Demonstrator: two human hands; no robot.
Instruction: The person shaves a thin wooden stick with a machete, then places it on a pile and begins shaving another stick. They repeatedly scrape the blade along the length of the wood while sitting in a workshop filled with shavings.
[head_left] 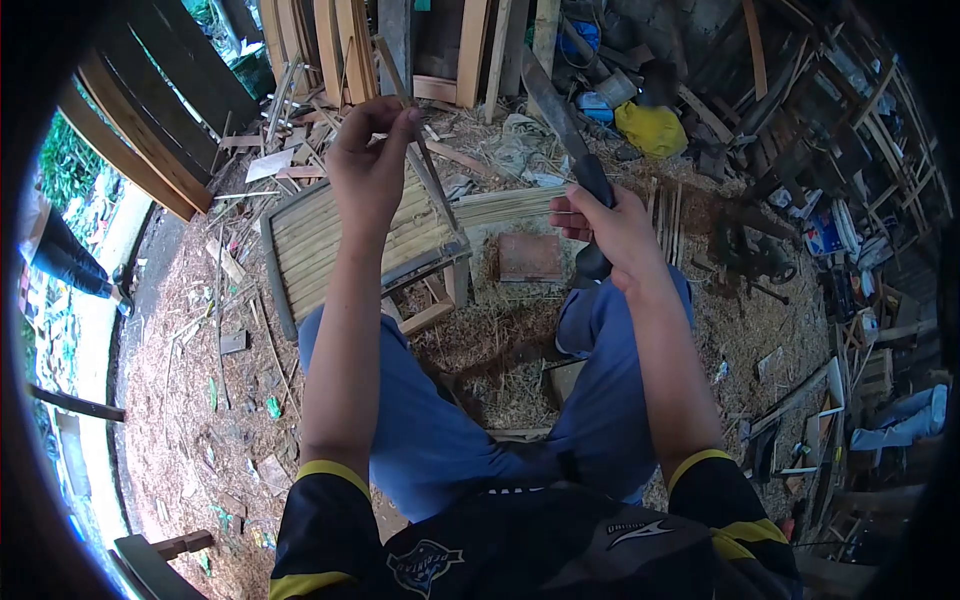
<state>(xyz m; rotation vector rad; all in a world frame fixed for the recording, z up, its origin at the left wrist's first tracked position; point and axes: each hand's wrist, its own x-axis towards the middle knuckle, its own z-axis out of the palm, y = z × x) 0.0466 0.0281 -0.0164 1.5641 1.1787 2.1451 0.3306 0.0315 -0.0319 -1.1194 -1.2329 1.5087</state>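
Note:
My left hand (372, 165) is raised above a bamboo-slat seat, thumb and fingers pinched on a thin bamboo strip (393, 68). The strip slants from upper left down past my fingers. On the other side, my right hand (622, 228) grips the black handle of a large knife (560, 112). Its long, worn blade points up and away from me, apart from the strip. The slatted seat (345, 245) has a dark wooden frame and stands before my left knee. A bundle of thin strips (510, 206) lies between my hands, farther down.
A reddish flat block (530, 257) rests between my knees, with shavings on the ground around it. Upright planks (345, 50) lean at the back. A yellow bag (652, 130) and heaped scrap wood are at the right. Another person's leg (70, 262) shows at far left.

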